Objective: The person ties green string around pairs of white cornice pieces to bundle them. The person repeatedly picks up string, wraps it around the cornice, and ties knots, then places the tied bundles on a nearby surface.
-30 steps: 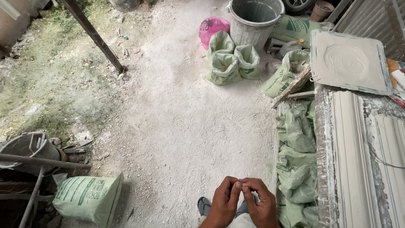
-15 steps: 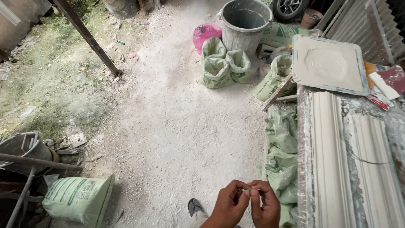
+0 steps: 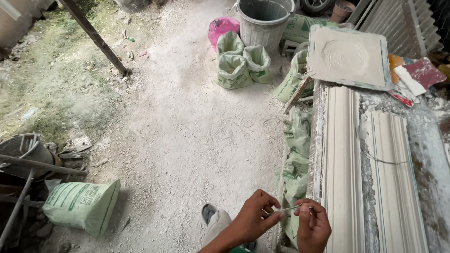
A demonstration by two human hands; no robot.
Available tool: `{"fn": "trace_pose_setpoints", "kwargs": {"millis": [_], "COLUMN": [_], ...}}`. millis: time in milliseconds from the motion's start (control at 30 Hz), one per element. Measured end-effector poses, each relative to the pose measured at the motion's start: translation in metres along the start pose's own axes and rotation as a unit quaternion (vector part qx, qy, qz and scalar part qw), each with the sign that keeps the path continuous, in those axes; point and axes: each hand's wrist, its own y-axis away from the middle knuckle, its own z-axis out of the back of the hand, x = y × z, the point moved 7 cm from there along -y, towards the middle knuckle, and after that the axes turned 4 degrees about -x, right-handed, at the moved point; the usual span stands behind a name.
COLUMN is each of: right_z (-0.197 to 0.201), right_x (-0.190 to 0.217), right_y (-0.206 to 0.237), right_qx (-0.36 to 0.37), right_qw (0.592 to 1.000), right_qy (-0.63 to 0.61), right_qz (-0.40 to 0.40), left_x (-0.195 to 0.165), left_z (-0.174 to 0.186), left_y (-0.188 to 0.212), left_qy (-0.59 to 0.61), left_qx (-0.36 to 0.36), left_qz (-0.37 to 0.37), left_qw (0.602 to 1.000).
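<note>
Low in the head view, my left hand (image 3: 255,216) and my right hand (image 3: 313,226) are close together, each pinching one end of a thin pale strand (image 3: 291,208) that stretches between them. Both hands hover just left of a long white plaster moulding (image 3: 344,168) lying on a dusty workbench (image 3: 429,154). My foot in a dark sandal (image 3: 208,213) shows below the hands.
A square plaster panel with a round relief (image 3: 349,56) rests at the bench's far end. Green sacks (image 3: 236,63), a grey bucket (image 3: 263,21) and a pink tub (image 3: 220,27) stand ahead. A full green sack (image 3: 79,206) and metal bars (image 3: 28,164) are at left. A slanted post (image 3: 96,37) crosses upper left.
The view has shifted right and nearer the bench. My hands have drawn slightly apart, and the strand now shows stretched between them.
</note>
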Motion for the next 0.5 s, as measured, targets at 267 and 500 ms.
{"fn": "trace_pose_setpoints", "kwargs": {"millis": [267,500], "right_z": [-0.007,0.040], "right_x": [-0.039,-0.046], "right_y": [0.008,0.016], "right_qx": [0.205,0.141], "right_qw": [0.964,0.963], "right_qy": [0.067,0.074], "right_qz": [-0.153,-0.216], "left_x": [0.053,0.067], "left_z": [-0.037,-0.057], "left_y": [0.009,0.006], "left_qy": [0.147,0.238], "left_qx": [0.077,0.041], "left_qz": [0.197,0.239], "left_qw": [0.966,0.941]}}
